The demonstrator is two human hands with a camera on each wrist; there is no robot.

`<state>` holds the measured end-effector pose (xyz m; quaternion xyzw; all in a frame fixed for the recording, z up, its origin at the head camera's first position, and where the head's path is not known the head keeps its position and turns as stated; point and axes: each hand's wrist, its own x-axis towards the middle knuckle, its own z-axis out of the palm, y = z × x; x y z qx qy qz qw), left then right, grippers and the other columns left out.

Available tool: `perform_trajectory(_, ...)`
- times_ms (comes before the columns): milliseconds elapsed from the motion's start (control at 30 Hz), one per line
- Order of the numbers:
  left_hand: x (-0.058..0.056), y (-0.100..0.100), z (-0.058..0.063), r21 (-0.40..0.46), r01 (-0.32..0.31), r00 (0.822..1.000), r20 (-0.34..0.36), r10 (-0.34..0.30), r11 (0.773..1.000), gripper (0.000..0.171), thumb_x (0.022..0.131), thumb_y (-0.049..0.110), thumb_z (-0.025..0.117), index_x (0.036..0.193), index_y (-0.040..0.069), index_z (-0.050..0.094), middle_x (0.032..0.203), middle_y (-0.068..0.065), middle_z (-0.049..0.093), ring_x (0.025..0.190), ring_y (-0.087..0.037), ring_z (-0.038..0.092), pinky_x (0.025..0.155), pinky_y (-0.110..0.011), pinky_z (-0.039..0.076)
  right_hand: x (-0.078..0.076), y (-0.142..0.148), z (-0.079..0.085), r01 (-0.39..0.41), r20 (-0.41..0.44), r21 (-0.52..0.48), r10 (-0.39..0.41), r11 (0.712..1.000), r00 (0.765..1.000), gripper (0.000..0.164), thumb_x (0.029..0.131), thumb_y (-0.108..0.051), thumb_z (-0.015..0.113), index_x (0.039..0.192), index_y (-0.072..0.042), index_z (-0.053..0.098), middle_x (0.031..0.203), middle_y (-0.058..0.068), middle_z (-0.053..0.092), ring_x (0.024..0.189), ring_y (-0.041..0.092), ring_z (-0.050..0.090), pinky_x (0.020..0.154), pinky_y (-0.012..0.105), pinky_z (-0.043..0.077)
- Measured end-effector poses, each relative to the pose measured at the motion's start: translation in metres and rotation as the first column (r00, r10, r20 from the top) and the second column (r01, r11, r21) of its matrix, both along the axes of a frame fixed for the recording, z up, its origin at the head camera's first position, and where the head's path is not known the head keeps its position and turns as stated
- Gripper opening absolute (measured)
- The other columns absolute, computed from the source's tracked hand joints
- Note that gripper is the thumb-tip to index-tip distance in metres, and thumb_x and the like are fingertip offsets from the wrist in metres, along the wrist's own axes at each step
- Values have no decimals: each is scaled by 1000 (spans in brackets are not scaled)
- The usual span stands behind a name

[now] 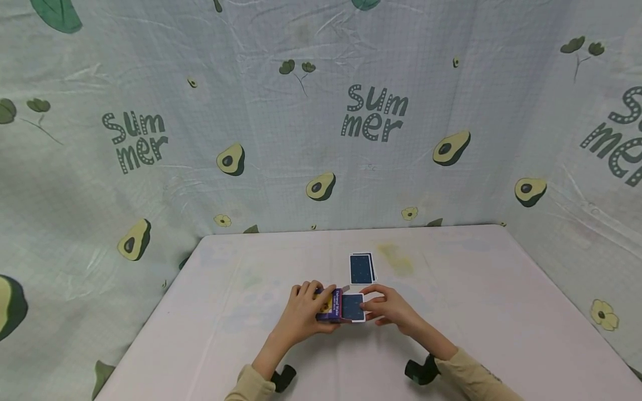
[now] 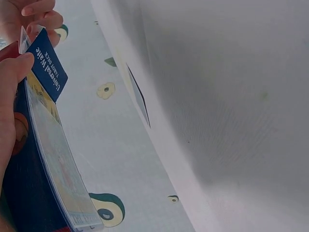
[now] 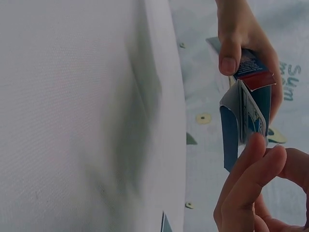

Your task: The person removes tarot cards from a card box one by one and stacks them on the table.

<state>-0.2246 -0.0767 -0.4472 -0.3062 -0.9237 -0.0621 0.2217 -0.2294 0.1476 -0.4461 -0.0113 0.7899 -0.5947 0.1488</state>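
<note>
My left hand (image 1: 302, 311) grips a tarot deck box (image 1: 337, 305), held a little above the table with its open end to the right. Dark blue-backed tarot cards (image 1: 353, 308) stick partway out of that end. At their outer edge, the fingertips of my right hand (image 1: 393, 309) pinch the cards. The left wrist view shows a blue flap (image 2: 49, 67) lettered "Universal Waite Tarot Deck". In the right wrist view, the cards (image 3: 252, 116) stand between the lifted flap (image 3: 230, 135) and the box wall. Part of the right thumb is hidden there.
A small stack of blue-backed cards (image 1: 361, 269) lies on the white-covered table (image 1: 271, 262), just beyond the box. Behind and at the sides hangs a pale curtain (image 1: 271, 111) printed with avocados. Both wrists carry black camera mounts (image 1: 422, 372).
</note>
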Motion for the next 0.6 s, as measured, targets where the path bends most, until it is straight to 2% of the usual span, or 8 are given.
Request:
perform_trajectory(133,0,-1,0,11,4,1000,-12,-4,1000,78,59,56,74,125,22,49,103,-2,49,93,-18,45,80,-37,36,-1,3,-1,19,8,3,-19,1000,1000,42,78,-23,68,114,-7,53,91,10,68,70,21,66,56,26,49)
perform_trajectory(400,0,-3,2,15,-12,1000,27,11,1000,78,60,54,75,126,21,49,104,-4,50,94,-19,45,81,-39,35,-3,8,-6,87,22,33,-88,996,996,38,81,-22,65,115,-11,55,94,10,67,69,17,64,57,28,49)
perform_trajectory(600,-2,-4,0,-3,-21,1000,-7,21,1000,78,60,56,73,125,21,49,103,-3,50,93,-18,45,80,-38,35,-4,14,-7,105,33,34,-106,994,994,37,81,-23,65,115,-11,56,94,9,66,68,16,63,57,27,48)
